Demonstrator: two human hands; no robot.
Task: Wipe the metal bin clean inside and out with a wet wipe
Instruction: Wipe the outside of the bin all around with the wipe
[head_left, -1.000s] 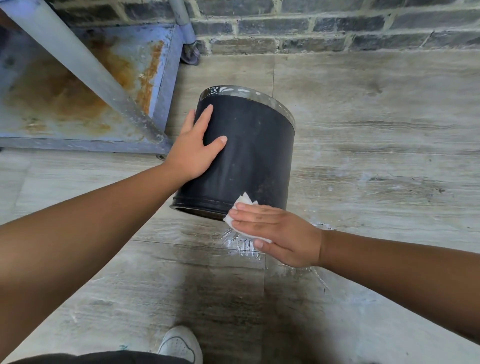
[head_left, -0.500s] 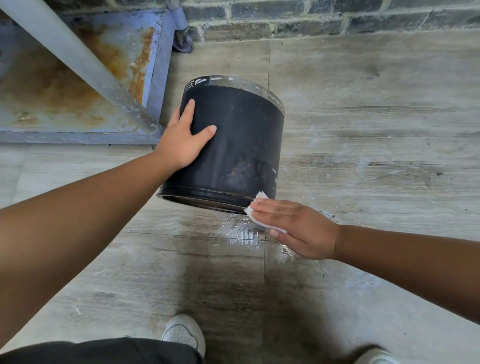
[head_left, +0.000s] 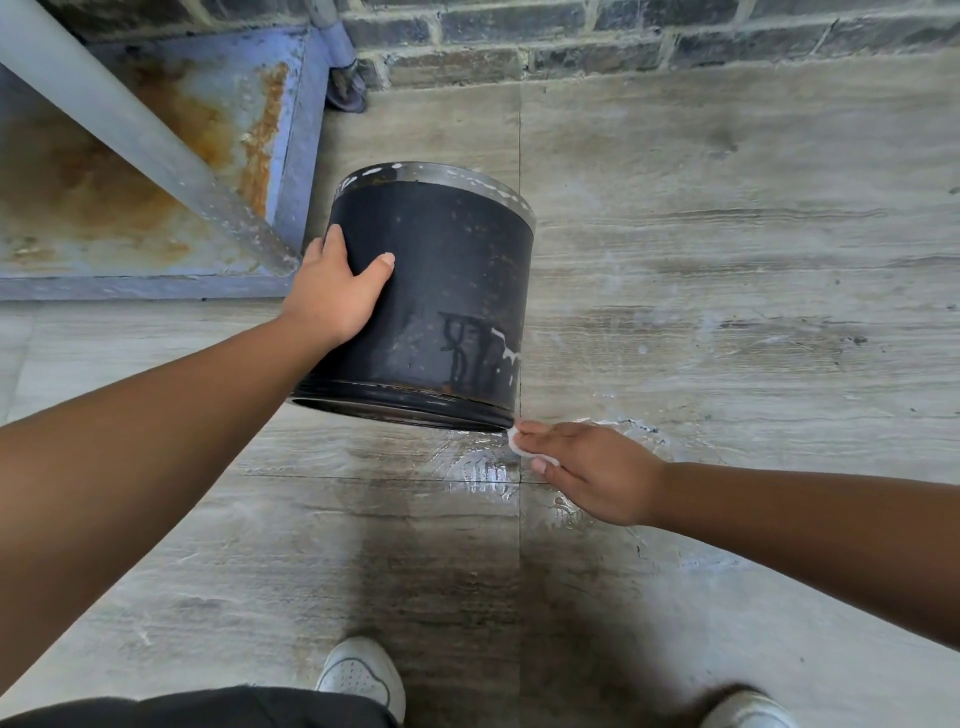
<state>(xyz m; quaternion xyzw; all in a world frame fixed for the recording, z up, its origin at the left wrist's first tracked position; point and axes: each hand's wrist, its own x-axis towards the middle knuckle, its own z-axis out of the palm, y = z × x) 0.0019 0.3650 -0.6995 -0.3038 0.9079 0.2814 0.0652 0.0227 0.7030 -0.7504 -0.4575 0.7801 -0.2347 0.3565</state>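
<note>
A black metal bin (head_left: 447, 291) is tilted off the floor, its silver-rimmed far end up and its near rim toward me. My left hand (head_left: 337, 291) grips its left wall, thumb across the front. A wet streak with white marks shows on the lower right of the wall. My right hand (head_left: 587, 462) holds a white wet wipe (head_left: 517, 441) under its fingers, just at the bin's lower right corner, barely touching or just clear of the rim. The bin's inside is hidden.
A rusty blue metal frame (head_left: 291, 171) with a grey diagonal bar (head_left: 135, 140) stands at the left, close behind the bin. A brick wall (head_left: 623, 41) runs along the back. Wet patches (head_left: 483, 462) shine on the tiled floor below the bin. My white shoes (head_left: 363, 675) are at the bottom.
My right hand slid the wipe rightward along the bin's lower wall to its right corner, leaving a wet streak. The left hand's grip has shifted lower on the bin's left side.
</note>
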